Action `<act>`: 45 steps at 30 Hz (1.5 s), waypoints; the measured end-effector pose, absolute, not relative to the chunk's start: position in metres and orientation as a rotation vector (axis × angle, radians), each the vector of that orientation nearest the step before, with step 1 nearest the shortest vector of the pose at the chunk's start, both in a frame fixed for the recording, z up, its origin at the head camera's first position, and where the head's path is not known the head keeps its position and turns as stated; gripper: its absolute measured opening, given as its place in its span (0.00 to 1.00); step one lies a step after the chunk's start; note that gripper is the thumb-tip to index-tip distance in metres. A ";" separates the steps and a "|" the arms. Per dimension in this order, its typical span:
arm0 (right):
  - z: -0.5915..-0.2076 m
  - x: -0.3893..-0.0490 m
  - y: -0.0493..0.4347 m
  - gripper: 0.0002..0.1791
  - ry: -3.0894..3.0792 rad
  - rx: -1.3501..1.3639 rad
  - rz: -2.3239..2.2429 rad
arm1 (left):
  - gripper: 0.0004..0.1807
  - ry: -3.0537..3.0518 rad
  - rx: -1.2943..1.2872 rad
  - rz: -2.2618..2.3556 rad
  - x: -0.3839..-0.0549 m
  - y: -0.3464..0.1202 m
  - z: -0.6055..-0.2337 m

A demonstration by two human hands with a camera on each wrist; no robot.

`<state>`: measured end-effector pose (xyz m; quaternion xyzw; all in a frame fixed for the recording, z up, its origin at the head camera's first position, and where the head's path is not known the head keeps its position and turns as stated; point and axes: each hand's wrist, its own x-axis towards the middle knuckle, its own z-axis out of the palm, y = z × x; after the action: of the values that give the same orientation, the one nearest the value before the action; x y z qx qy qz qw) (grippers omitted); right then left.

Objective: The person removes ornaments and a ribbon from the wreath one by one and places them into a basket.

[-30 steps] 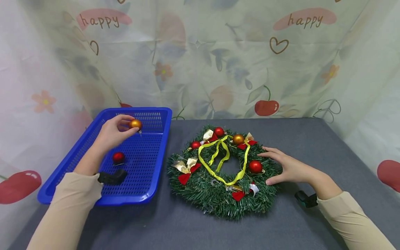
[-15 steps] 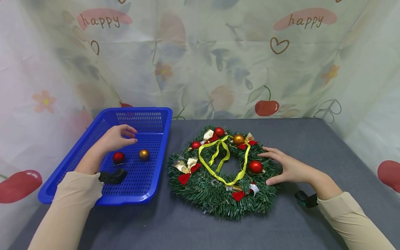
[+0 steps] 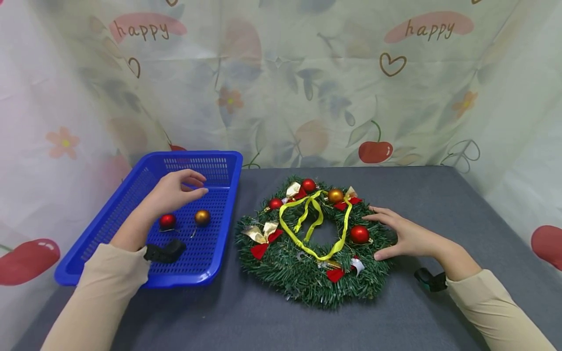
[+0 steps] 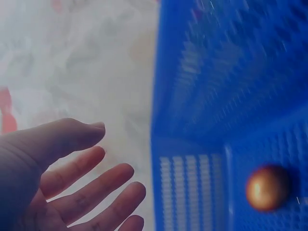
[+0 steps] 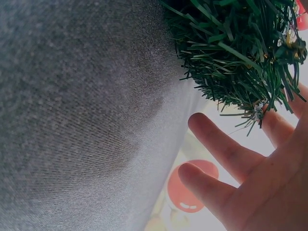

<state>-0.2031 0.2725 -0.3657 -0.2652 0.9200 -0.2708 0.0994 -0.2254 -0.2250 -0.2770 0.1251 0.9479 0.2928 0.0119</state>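
Note:
Above the blue plastic basket [image 3: 224,234] my left hand [image 3: 175,191] hovers with loosely bent fingers and nothing in them. A gold bauble [image 3: 202,217] and a red bauble [image 3: 167,222] lie on the basket's floor; the left wrist view shows the gold bauble [image 4: 268,188] too. At the right edge of the green wreath [image 3: 285,273], my right hand [image 3: 406,236] touches the greenery with spread fingers. The wreath lies on the table, bearing red baubles, a gold bauble [image 3: 335,196], red and gold bows, and a yellow ribbon [image 3: 307,248] looped over its middle.
The grey cloth-covered table [image 3: 246,321] runs beneath the basket and wreath. A patterned curtain [image 3: 281,97] rises behind the table and along both sides. Black wrist cameras sit at both cuffs.
My left hand has let go of the gold bauble, which dropped to the basket's floor beside the red one. Then the hand rose slightly and shifted right. My right hand stays put.

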 end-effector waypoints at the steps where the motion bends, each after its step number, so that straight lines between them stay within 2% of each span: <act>1: -0.366 -0.203 0.273 0.45 2.721 -0.784 -0.801 | 0.21 2.953 0.412 0.921 -0.223 -0.220 -0.275; 11: -0.367 -0.204 0.273 0.45 2.718 -0.774 -0.806 | 0.16 2.919 0.626 0.962 -0.206 -0.163 -0.261; 20: -0.367 -0.205 0.274 0.46 2.715 -0.773 -0.801 | 0.14 2.810 0.732 0.957 -0.218 -0.126 -0.267; 31: -0.368 -0.205 0.274 0.46 2.716 -0.777 -0.800 | 0.16 2.700 0.678 1.026 -0.251 -0.103 -0.291; 45: -0.368 -0.205 0.274 0.45 2.717 -0.784 -0.808 | 0.18 2.690 0.585 0.817 -0.266 -0.085 -0.308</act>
<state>-0.2048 0.2740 -0.3684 -0.2653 0.9192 -0.2734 0.0998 -0.2662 -0.0846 -0.3084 0.2018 0.9283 0.2819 0.1347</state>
